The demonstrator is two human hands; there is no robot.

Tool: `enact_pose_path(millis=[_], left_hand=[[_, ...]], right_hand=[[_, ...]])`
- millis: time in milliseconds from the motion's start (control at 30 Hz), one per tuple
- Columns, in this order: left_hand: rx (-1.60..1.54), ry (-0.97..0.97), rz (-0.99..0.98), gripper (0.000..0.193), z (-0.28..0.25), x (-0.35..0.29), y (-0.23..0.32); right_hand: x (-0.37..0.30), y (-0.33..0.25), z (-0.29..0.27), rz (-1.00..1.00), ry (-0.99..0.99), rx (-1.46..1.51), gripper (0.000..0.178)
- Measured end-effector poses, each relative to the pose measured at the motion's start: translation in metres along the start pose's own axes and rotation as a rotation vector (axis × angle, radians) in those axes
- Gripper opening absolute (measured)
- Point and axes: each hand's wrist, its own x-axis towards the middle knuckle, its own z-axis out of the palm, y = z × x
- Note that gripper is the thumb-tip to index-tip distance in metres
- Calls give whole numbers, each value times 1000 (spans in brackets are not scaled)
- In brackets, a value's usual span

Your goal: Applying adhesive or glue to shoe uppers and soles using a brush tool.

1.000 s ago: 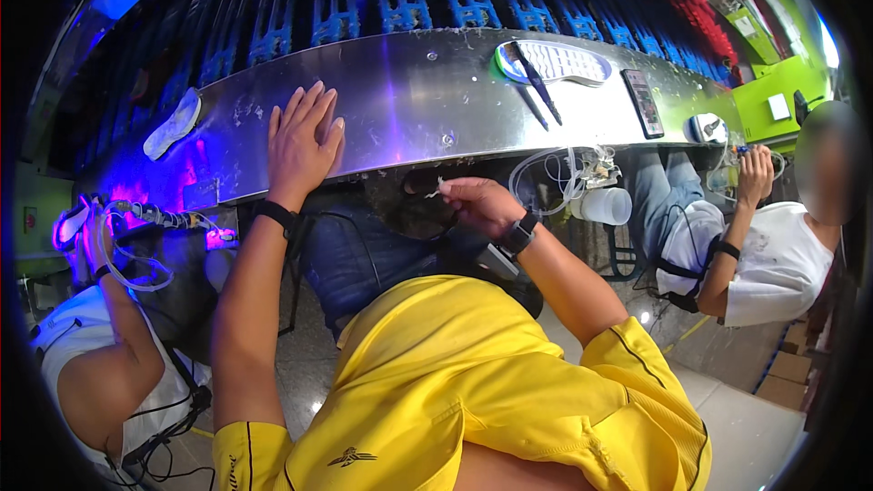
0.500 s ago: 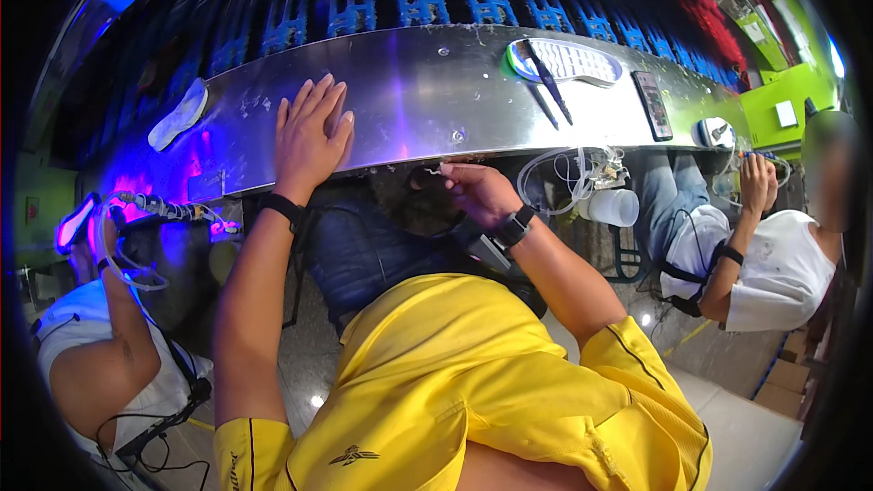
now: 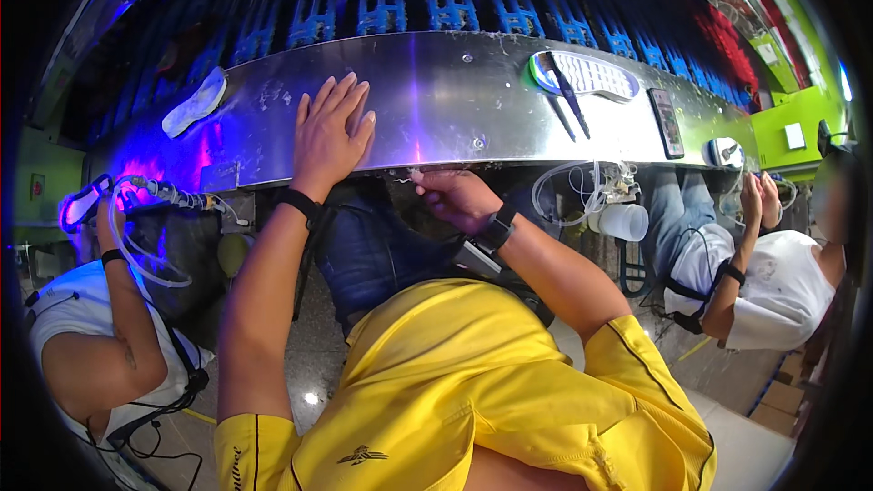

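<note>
My left hand [image 3: 335, 135] lies palm down on the metal tabletop [image 3: 427, 118], fingers stretched out and only the thumb apart. Just below the table's near edge, my right hand [image 3: 462, 202] is closed in a pinch. From its fingertips pokes a thin, pale, curled strand [image 3: 400, 181], too small to identify. Farther off to the right on the table rests a white shoe sole [image 3: 605, 80] with a green end. Across it lies a dark slim tool [image 3: 570, 95], beside a second thin dark stick or its shadow.
A phone [image 3: 666, 123] lies right of the sole. Another pale sole [image 3: 195, 105] is at the left. Clear tubing and a plastic cup [image 3: 626, 222] hang under the right edge. Blue-ended racks [image 3: 450, 16] line the far side. Co-workers sit at both sides.
My right hand has moved left along the table's near edge, still pinching the pale strand. My left hand stays flat at the same place on the table. The view has shifted slightly.
</note>
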Motion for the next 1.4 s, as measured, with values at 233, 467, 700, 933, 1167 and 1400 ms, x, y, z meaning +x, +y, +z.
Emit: enact_pose_path(millis=[233,467,700,933,1167,1400], left_hand=[[0,-9,4,52,-2,-3,-1],[-8,15,14,52,0,-3,-5],[-9,14,3,52,-2,-4,-8],[-7,1,4,52,-5,-9,-17],[-14,-13,-7,52,-4,-14,-19],[-16,19,3,51,-7,-12,-25]], right_hand=[[13,12,10,-13,-10,140,8],[22,17,6,19,-8,167,8],[17,21,8,58,51,67,8],[-42,7,38,32,-236,-584,16],[-9,26,48,-27,60,-88,13],[-6,20,53,-39,68,76,9]])
